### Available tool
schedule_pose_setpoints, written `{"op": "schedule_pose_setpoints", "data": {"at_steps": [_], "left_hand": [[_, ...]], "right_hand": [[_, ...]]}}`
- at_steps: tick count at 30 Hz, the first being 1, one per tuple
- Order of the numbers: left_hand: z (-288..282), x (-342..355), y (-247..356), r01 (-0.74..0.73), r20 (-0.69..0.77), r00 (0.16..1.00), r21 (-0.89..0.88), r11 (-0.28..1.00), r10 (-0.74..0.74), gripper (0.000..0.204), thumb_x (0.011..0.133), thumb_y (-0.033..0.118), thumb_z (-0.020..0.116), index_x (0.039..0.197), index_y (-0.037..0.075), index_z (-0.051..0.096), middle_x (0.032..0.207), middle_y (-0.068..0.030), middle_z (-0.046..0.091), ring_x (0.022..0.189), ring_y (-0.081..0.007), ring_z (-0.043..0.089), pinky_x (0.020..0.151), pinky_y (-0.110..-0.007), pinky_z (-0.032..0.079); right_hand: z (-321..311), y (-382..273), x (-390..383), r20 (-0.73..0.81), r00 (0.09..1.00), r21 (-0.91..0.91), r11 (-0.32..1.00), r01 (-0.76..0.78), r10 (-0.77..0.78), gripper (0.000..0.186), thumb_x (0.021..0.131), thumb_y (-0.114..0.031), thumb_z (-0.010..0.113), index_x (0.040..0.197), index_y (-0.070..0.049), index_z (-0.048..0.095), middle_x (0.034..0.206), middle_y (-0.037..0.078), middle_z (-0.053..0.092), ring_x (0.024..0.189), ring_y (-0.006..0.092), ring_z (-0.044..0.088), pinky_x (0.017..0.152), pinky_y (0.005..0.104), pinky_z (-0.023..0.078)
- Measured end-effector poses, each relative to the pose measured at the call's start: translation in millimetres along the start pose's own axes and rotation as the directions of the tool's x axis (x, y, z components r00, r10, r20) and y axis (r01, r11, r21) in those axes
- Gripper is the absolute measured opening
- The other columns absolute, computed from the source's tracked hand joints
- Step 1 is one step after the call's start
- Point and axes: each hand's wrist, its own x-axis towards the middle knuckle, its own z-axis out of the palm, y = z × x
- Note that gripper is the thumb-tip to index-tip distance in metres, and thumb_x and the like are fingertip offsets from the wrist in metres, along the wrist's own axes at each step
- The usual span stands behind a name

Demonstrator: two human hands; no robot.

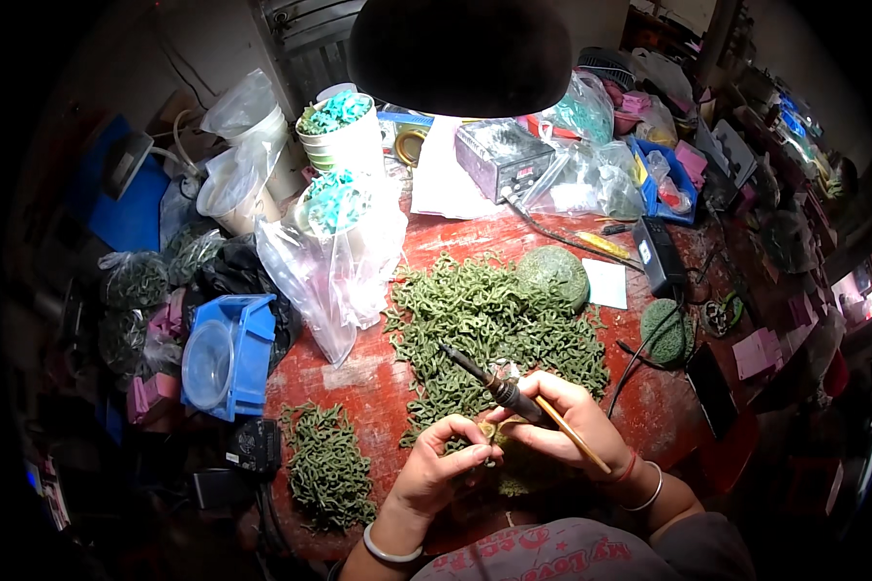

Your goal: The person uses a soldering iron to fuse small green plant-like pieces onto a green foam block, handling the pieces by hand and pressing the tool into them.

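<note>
My left hand (444, 463) pinches a small yellowish piece (487, 429) between thumb and fingertips; its exact kind is too small to tell. Close beside it, my right hand (576, 412) grips a soldering iron (506, 393) with a dark handle, its tip pointing up and left, away from my fingers. A thin wooden stick (574, 436) lies across the same hand, slanting down to the right. Just beyond both hands spreads a large heap of small curled green pieces (494, 315). A smaller heap of similar pieces (327, 470) lies to the left of my left forearm.
A black power unit (504, 158) with a cable stands at the back. Two round green pads (552, 275) sit right of the heap. Buckets (344, 145) with turquoise pieces, clear plastic bags (325, 281) and a blue bin (252, 358) crowd the left. A black box (658, 257) stands on the right.
</note>
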Motion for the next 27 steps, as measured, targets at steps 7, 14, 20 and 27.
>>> {"op": "schedule_pose_setpoints", "data": {"at_steps": [7, 14, 20, 27], "left_hand": [[-0.1, 1.0, -2.6, -0.136, -0.13, 0.981, 0.076, 0.988, 0.145, 0.031, 0.088, -0.004, 0.072, 0.115, 0.006, 0.062, 0.095, -0.006, 0.067, 0.079, -0.0119, 0.067, 0.058, -0.022, 0.051], [5.8, 1.3, -5.1, -0.178, -0.245, 0.936, 0.29, 0.94, 0.253, 0.031, 0.084, -0.007, 0.075, 0.112, 0.004, 0.069, 0.099, -0.0001, 0.059, 0.071, -0.0072, 0.058, 0.059, -0.02, 0.047], [7.4, 5.9, -7.7, -0.186, -0.224, 0.939, 0.302, 0.935, 0.26, 0.028, 0.086, -0.005, 0.074, 0.112, 0.002, 0.069, 0.097, -0.0027, 0.063, 0.07, -0.0075, 0.058, 0.059, -0.02, 0.047], [6.9, 2.9, -9.0, -0.193, -0.226, 0.935, 0.324, 0.926, 0.274, 0.025, 0.086, -0.003, 0.075, 0.11, 0.003, 0.071, 0.097, -0.0018, 0.067, 0.077, -0.0052, 0.059, 0.062, -0.019, 0.047]], "right_hand": [[-12.3, -10.0, -36.2, -0.205, 0.93, -0.485, 0.857, 0.175, -0.305, 0.02, 0.089, -0.009, 0.077, 0.103, -0.001, 0.064, 0.084, 0.009, 0.066, 0.069, 0.0141, 0.063, 0.062, 0.0305, 0.05], [-35.7, -18.3, -80.8, -0.169, 0.959, -0.827, 0.562, -0.012, -0.228, 0.018, 0.088, -0.017, 0.078, 0.092, -0.003, 0.066, 0.079, 0.013, 0.065, 0.065, 0.0294, 0.066, 0.058, 0.034, 0.051], [-25.7, -0.9, -83.1, -0.211, 0.924, -0.701, 0.708, 0.084, -0.318, 0.021, 0.09, -0.014, 0.076, 0.096, 0.0, 0.062, 0.08, 0.014, 0.065, 0.065, 0.0319, 0.066, 0.058, 0.0362, 0.052], [-18.8, 9.4, -79.3, -0.141, 0.914, -0.76, 0.634, 0.146, -0.379, 0.021, 0.09, -0.015, 0.076, 0.097, -0.001, 0.062, 0.08, 0.013, 0.065, 0.064, 0.0308, 0.066, 0.057, 0.036, 0.052]]}}
